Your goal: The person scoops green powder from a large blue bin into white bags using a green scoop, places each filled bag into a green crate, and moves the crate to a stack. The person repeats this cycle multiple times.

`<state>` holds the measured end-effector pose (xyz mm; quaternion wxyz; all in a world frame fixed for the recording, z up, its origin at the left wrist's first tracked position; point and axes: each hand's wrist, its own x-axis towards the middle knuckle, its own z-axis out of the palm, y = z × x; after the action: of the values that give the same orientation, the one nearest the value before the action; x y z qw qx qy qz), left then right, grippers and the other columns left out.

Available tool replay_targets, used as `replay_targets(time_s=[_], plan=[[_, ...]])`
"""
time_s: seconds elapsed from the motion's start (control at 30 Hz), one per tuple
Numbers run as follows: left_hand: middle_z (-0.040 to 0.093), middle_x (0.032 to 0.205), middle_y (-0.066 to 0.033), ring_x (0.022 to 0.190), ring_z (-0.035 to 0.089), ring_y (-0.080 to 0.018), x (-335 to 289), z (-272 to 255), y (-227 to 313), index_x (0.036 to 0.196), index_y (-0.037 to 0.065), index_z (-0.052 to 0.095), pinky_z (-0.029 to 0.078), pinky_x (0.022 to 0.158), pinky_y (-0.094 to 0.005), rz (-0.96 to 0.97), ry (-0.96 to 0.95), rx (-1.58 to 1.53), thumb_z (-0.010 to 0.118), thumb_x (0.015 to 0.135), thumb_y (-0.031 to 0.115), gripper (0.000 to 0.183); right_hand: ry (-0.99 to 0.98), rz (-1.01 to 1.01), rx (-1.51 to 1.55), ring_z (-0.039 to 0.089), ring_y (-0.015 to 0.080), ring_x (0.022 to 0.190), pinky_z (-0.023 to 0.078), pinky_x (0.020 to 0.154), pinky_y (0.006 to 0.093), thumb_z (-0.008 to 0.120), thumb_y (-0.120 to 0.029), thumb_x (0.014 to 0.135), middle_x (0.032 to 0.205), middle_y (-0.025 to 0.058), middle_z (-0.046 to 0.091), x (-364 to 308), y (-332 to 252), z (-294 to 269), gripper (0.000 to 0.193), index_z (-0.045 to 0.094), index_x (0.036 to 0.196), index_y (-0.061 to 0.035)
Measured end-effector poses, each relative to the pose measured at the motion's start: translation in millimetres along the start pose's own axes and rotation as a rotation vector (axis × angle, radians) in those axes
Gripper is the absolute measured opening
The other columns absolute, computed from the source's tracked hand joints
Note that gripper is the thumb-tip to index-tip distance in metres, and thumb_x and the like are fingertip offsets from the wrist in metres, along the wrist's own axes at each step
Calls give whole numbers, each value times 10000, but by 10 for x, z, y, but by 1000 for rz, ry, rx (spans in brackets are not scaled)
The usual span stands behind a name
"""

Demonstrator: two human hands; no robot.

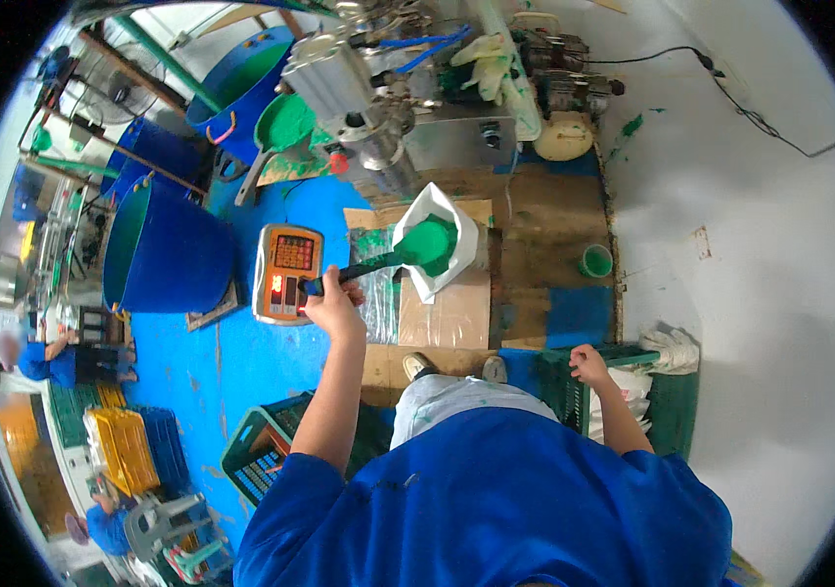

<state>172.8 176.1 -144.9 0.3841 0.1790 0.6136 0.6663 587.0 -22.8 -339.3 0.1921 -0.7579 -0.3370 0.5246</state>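
My left hand (334, 303) is wrapped round the dark handle of a long-handled ladle (368, 266). Its green-coated far end reaches into an open white bag (466, 243), where green material (429, 242) shows; the exact shape of the ladle's end is hard to make out. The bag stands on a cardboard-covered surface in front of a metal machine (378, 147). Just left of my left hand is an orange-faced digital scale (288, 274) with a lit display. My right hand (589, 366) hangs apart from the bag, fingers curled with nothing seen in them, above a dark green crate (564, 391).
A long-handled pan (285, 124) of green material sits left of the machine. Big blue tubs (173, 254) stand at left. A small cup (595, 261) with green inside is by the right wall. Another green crate (251, 450) lies near my left arm. Two people in blue are far left.
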Motion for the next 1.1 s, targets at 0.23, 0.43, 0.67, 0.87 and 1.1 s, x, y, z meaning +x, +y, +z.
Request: replay_targets(time_s=[0.23, 0.43, 0.67, 0.87, 1.1], plan=[[504, 537, -46, 383, 433, -129, 702, -424, 805, 734, 31, 516, 320, 354, -252, -21, 61, -289, 602, 803, 160, 170, -41, -46, -54, 580, 136, 603, 445, 476, 261, 491, -236, 886, 840, 59, 602, 275, -491, 143, 229, 515, 1041, -69], [609, 660, -87, 538, 573, -146, 1936, -60, 1473, 802, 0, 580, 452, 487, -254, 375, 29, -136, 654, 780, 154, 172, -3, -72, -4, 545, 113, 564, 435, 473, 259, 479, -264, 910, 849, 64, 617, 480, -1376, 469, 257, 527, 1038, -46], [619, 916, -115, 762, 609, -169, 2885, 380, 780, 1256, -17, 429, 496, 690, -274, 390, -554, 178, 657, 740, 10, 565, 165, -453, -126, 589, 203, 711, 455, 616, 334, 538, -261, 873, 809, 119, 635, 1448, -2648, 823, 294, 584, 970, 14], [623, 668, -54, 589, 586, -170, 1509, -320, -728, 655, 67, 616, 466, 533, -353, -158, -803, 1069, 627, 730, 210, 162, 307, -780, -626, 559, 244, 742, 442, 703, 351, 598, -292, 824, 826, 119, 622, 2319, -3103, 1126, 315, 606, 960, -8], [565, 1040, -46, 932, 553, -177, 285, -34, -1576, 1124, 83, 500, 466, 837, -381, -765, -760, -85, 668, 811, 140, 360, -130, -512, -399, 564, 236, 727, 435, 685, 341, 633, -261, 788, 818, 99, 619, 1992, -3572, 1130, 277, 597, 944, -35]])
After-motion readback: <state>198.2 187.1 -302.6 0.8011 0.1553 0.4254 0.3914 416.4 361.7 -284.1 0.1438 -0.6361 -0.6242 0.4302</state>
